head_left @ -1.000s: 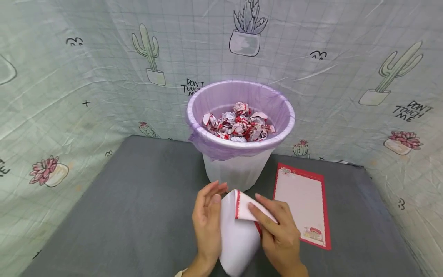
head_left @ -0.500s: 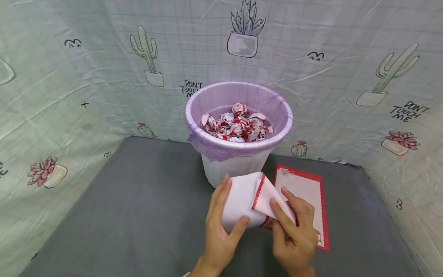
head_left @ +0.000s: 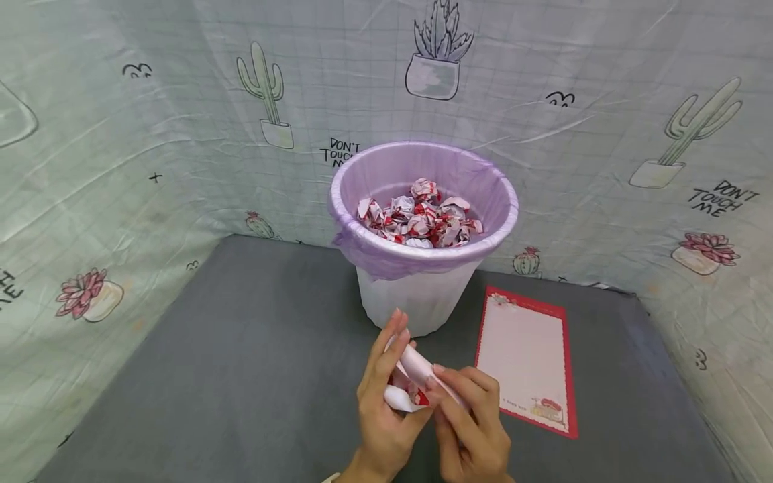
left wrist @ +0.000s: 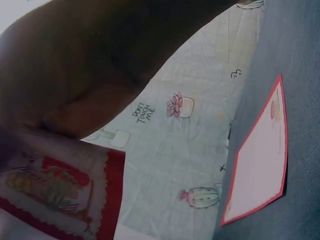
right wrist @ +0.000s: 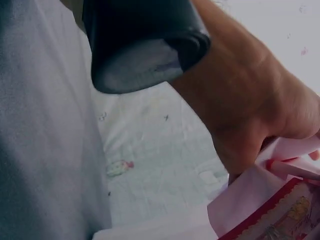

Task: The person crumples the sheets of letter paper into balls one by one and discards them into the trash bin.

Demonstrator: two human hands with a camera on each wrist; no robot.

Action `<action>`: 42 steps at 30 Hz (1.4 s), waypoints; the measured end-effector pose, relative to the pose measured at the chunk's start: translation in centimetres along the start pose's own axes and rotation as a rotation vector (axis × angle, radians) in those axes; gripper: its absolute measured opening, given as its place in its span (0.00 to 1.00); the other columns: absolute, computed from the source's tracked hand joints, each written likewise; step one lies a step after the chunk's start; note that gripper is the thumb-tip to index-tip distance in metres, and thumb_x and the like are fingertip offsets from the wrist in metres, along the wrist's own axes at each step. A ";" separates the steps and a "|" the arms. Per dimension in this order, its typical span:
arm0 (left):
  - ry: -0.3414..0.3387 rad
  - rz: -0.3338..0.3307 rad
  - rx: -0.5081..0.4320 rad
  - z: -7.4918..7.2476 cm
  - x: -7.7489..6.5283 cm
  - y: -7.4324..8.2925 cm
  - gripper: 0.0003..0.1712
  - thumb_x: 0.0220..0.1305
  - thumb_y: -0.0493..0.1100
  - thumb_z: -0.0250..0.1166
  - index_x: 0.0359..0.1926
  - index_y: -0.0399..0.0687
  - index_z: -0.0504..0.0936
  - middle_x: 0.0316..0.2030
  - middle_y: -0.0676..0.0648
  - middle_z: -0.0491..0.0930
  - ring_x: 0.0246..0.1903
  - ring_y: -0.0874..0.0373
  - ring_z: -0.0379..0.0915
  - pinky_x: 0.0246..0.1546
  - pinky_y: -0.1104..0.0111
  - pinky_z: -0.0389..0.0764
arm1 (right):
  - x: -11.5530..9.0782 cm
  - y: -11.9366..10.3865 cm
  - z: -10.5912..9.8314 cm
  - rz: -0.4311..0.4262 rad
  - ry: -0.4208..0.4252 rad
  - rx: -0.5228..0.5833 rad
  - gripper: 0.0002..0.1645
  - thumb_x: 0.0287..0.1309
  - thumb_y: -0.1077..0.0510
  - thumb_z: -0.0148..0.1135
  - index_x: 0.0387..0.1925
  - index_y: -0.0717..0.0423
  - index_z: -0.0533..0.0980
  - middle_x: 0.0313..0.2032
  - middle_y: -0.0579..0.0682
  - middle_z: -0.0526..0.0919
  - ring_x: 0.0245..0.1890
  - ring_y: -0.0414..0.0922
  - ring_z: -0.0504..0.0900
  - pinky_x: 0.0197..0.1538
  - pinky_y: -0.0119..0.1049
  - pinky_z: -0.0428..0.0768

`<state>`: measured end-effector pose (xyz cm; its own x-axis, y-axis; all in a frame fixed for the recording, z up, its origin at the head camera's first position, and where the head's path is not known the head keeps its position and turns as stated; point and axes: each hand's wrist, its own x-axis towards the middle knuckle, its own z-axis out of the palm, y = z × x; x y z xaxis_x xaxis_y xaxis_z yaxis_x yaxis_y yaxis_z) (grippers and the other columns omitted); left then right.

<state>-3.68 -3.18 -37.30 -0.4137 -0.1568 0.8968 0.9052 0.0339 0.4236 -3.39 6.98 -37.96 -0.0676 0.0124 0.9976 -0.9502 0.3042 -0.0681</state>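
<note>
Between both hands is a sheet of white paper (head_left: pixel 417 365) with a red patterned border, bent and partly crumpled. The left hand (head_left: pixel 386 402) curls round its left side, fingers up and thumb underneath. Opposite it, the right hand (head_left: pixel 474 419) pinches the folded edge with fingers and thumb. In the left wrist view the printed red corner of the paper (left wrist: pixel 65 185) shows below the forearm. The right wrist view has the right hand (right wrist: pixel 255 110) over the bent paper (right wrist: pixel 250 200). Much of the sheet is hidden by the fingers.
Behind the hands stands a white bin (head_left: pixel 407 302) with a purple liner (head_left: pixel 386 258); several crumpled paper balls (head_left: pixel 423 218) lie inside. A flat red-bordered sheet (head_left: pixel 525 359) lies on the grey table (head_left: pixel 253 376) to the right. Cactus-print cloth (head_left: pixel 199 134) hangs round the table.
The paper has gone from a loose wide fold to a smaller, tighter bundle. Both hands shifted right, then the right hand came back left, closer to the left hand.
</note>
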 end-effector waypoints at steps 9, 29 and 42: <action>-0.125 -0.013 -0.119 -0.2 -0.1 0.2 0.28 0.76 0.40 0.38 0.71 0.31 0.50 0.70 0.30 0.48 0.68 0.38 0.49 0.57 0.49 0.70 | 0.9 -1.1 0.4 0.063 0.085 0.215 0.09 0.58 0.69 0.60 0.32 0.77 0.76 0.37 0.68 0.80 0.35 0.54 0.73 0.41 0.33 0.75; 0.129 -0.337 -0.418 0.3 -1.5 -0.2 0.15 0.66 0.37 0.60 0.39 0.31 0.63 0.63 0.27 0.58 0.59 0.31 0.62 0.45 0.44 0.77 | 0.7 -0.4 0.0 0.096 -0.114 0.485 0.14 0.66 0.66 0.55 0.39 0.81 0.74 0.47 0.70 0.77 0.44 0.56 0.75 0.49 0.37 0.75; 0.394 -0.579 -0.580 -2.8 0.2 -1.1 0.14 0.60 0.20 0.49 0.30 0.43 0.65 0.46 0.37 0.69 0.37 0.47 0.78 0.36 0.65 0.80 | -0.4 0.0 -0.9 0.123 -0.262 0.128 0.17 0.70 0.58 0.50 0.46 0.67 0.79 0.42 0.64 0.73 0.44 0.55 0.66 0.46 0.36 0.66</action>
<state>-4.49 -6.03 -38.01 -0.8524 -0.3244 0.4100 0.5170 -0.6405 0.5678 -3.12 7.83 -38.32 -0.2444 -0.2089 0.9469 -0.9595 0.1930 -0.2050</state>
